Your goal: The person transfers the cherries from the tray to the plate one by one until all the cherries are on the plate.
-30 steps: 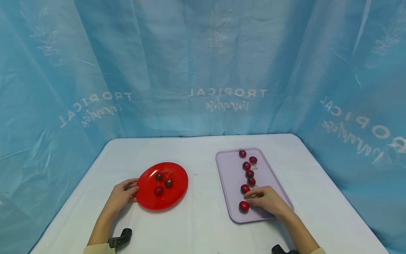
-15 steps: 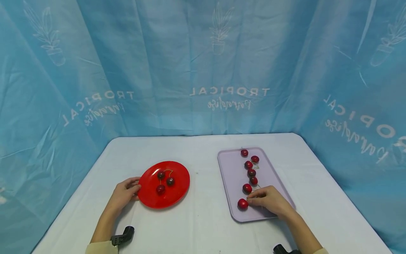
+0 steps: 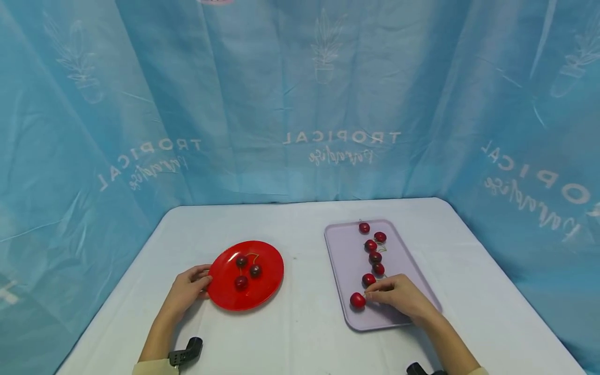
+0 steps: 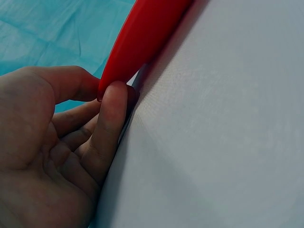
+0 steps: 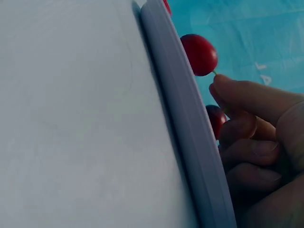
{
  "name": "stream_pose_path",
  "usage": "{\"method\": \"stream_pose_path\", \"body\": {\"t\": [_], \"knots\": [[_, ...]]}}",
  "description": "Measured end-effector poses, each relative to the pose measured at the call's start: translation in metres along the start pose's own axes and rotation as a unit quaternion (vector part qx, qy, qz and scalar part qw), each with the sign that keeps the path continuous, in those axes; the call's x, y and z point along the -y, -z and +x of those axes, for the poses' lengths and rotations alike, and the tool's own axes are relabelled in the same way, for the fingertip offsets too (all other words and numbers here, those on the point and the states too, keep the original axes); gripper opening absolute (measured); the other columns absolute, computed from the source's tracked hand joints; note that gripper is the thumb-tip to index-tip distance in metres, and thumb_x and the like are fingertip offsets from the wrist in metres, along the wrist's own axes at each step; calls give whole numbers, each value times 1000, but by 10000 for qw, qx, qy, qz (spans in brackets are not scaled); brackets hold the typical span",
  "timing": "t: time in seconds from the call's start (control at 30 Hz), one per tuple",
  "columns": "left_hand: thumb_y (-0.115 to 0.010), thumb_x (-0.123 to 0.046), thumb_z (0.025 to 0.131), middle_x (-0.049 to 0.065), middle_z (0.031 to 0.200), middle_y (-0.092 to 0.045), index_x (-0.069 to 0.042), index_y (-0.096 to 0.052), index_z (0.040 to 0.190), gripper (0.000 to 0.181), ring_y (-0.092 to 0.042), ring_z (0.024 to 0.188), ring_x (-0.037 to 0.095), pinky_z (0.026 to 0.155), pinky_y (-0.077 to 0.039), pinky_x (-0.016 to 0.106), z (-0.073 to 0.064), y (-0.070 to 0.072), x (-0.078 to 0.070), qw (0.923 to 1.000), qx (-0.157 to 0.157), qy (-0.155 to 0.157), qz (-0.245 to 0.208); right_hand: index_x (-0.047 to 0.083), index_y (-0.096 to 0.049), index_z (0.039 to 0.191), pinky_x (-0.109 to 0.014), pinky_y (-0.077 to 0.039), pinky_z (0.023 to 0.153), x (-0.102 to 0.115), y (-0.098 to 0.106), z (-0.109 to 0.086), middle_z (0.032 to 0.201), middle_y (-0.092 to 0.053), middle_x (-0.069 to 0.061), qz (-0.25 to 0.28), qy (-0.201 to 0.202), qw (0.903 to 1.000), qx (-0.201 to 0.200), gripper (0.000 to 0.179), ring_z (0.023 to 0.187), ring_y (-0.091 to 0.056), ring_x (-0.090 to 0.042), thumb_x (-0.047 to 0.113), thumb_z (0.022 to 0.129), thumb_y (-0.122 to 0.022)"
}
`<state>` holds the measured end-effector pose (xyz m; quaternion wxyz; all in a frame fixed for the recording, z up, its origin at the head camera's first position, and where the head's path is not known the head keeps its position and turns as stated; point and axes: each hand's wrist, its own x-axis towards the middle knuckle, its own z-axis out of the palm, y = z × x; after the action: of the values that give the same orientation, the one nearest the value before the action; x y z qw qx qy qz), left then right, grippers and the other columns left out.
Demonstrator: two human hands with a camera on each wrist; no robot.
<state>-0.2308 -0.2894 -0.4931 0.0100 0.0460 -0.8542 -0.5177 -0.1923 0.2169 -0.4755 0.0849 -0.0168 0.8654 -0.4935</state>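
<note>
My left hand (image 3: 189, 288) pinches the near-left rim of a round red plate (image 3: 225, 292) between thumb and fingers. The left wrist view has the rim of the plate (image 4: 137, 42) caught between them. Three dark cherries with green stems lie on it, including one cherry (image 3: 241, 282) toward the front. Over the lilac tray (image 3: 341, 260), my right hand (image 3: 396, 297) holds a bright red cherry (image 3: 358, 300) by its stem. In the right wrist view, that cherry (image 5: 199, 54) hangs from the thumb and forefinger by the short stem; the other fingers are curled in.
Several more cherries lie in a rough line along the tray, the closest cherry (image 3: 368, 280) just behind my right fingers. White cloth (image 3: 304, 302) covers the table between plate and tray. A blue curtain (image 3: 300, 104) hangs behind and at both sides.
The held cherry has shifted slightly left and away from me relative to the tray, with my right fingers following. My left hand stays on the plate rim. The whole view has drifted a little.
</note>
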Motion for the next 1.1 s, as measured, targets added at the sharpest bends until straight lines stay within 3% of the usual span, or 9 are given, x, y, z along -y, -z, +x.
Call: {"method": "stream_pose_path", "body": {"t": [0.17,0.57,1.1], "knots": [[-57,-16,95,21,120,-57,1,-50,133,43,-63,93,25,71,-56,28,1,1,-4,10000,43,-20,-66,12,-78,89,-33,-42,74,5,-3,3,101,-67,-2,228,-47,9996,-184,21,96,-51,-22,28,75,-81],[-58,-15,94,21,118,-58,1,-51,132,42,-62,90,24,70,-56,28,-1,1,-3,10000,0,-17,-69,14,-78,90,-34,-45,75,31,-24,15,92,-70,1,540,260,9974,-398,19,88,-58,-19,30,79,-78],[-58,-14,94,20,117,-59,1,-52,131,40,-63,87,23,69,-57,29,-2,1,-1,9998,-49,-12,-193,17,-78,89,-34,-46,75,60,-66,37,90,-71,1,955,771,9922,-220,16,88,-59,-20,30,80,-77]]}}
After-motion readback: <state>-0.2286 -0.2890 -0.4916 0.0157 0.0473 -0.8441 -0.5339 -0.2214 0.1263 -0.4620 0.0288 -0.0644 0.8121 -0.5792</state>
